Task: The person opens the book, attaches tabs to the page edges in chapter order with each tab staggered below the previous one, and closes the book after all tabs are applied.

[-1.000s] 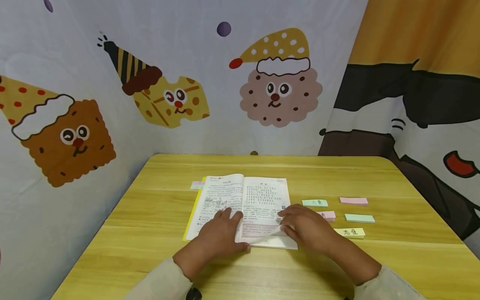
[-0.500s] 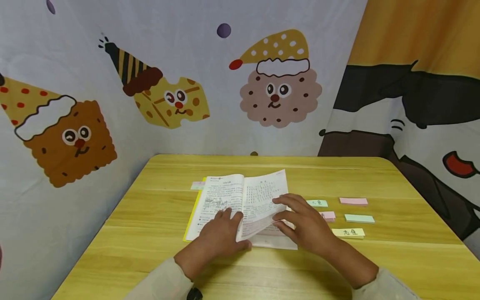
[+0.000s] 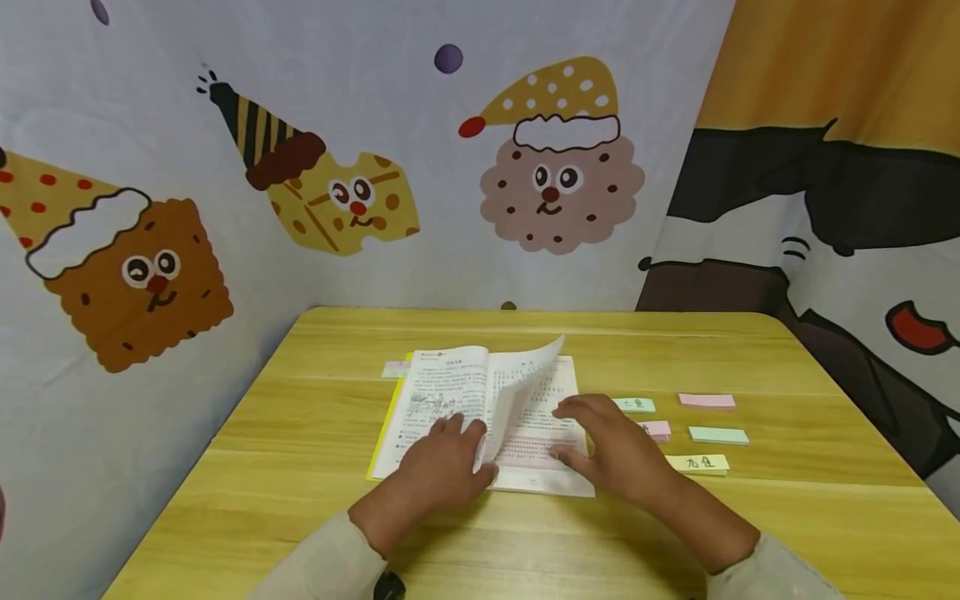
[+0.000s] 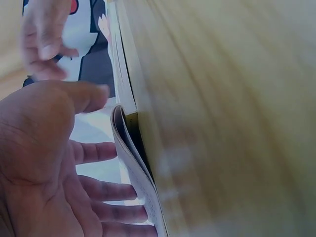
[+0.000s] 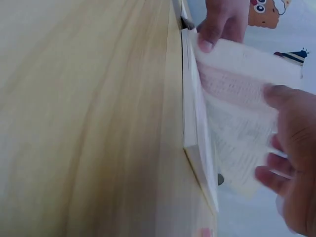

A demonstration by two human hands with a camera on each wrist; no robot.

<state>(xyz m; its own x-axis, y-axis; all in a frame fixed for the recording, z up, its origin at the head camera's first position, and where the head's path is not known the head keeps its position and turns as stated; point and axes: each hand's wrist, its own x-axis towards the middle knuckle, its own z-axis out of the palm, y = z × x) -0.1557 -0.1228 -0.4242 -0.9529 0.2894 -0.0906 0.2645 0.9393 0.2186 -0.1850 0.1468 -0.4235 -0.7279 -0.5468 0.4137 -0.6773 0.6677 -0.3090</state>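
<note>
An open book point(image 3: 543, 479) with printed pages and a yellow cover edge lies on the table. One leaf point(image 3: 517, 400) stands lifted from the right side, curving toward the spine. My left hand point(image 3: 442, 462) rests on the left page near the spine; in the left wrist view its straight fingers point(image 4: 108, 190) press on the pages. Over the right page's outer edge, my right hand point(image 3: 618, 442) hovers with thumb and fingers spread and nothing between them. The right wrist view shows the raised leaf point(image 5: 237, 98) apart from that hand's fingertips.
Right of the book lie sticky-note pads: green point(image 3: 636, 405), pink point(image 3: 707, 402), another pink point(image 3: 657, 431), another green point(image 3: 718, 435), and yellow point(image 3: 697, 463) with handwriting. A pale tab point(image 3: 395, 369) sticks out at the book's left. A cartoon-printed cloth point(image 3: 450, 275) hangs behind the wooden table point(image 3: 262, 467).
The right hand raised the leaf by its lower right corner and let it go; the leaf has swung up and left toward the spine. The left hand has stayed nearly still.
</note>
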